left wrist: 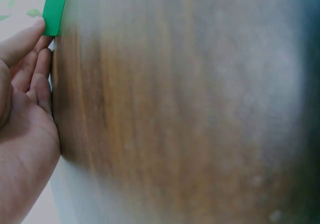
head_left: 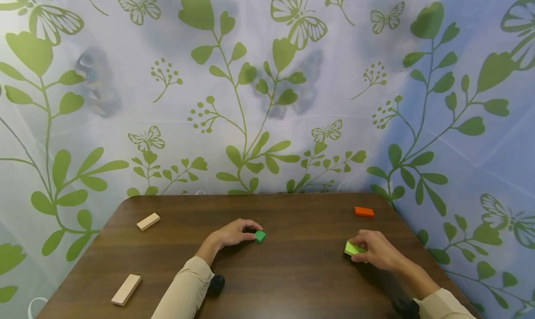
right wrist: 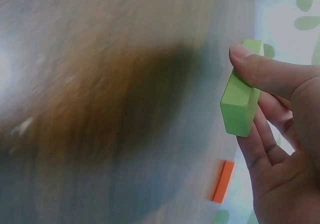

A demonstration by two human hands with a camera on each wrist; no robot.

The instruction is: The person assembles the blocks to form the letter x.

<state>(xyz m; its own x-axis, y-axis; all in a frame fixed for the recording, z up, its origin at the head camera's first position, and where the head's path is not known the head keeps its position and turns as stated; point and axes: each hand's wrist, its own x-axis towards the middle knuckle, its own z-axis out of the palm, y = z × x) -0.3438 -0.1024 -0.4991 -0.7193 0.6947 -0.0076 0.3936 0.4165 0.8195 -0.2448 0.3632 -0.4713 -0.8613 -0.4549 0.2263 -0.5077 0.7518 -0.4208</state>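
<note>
Near the middle of the table, my left hand [head_left: 236, 233] pinches a small green block [head_left: 260, 236] between thumb and fingers. The left wrist view shows the thumb against the narrow face of that block [left wrist: 54, 15], low over the wood. On the right side, my right hand [head_left: 378, 249] grips a light green rectangular block [head_left: 354, 249]. In the right wrist view the thumb lies across the top of the light green block [right wrist: 237, 111], with the fingers behind and under it. An orange-red block [head_left: 364, 211] lies on the table beyond the right hand.
Two plain wooden blocks lie on the left of the brown table [head_left: 292, 272]: one farther back [head_left: 148, 221], one nearer the front [head_left: 127, 289]. A leaf-and-butterfly patterned curtain [head_left: 259, 100] hangs behind the table's far edge. Both wrists carry a black device.
</note>
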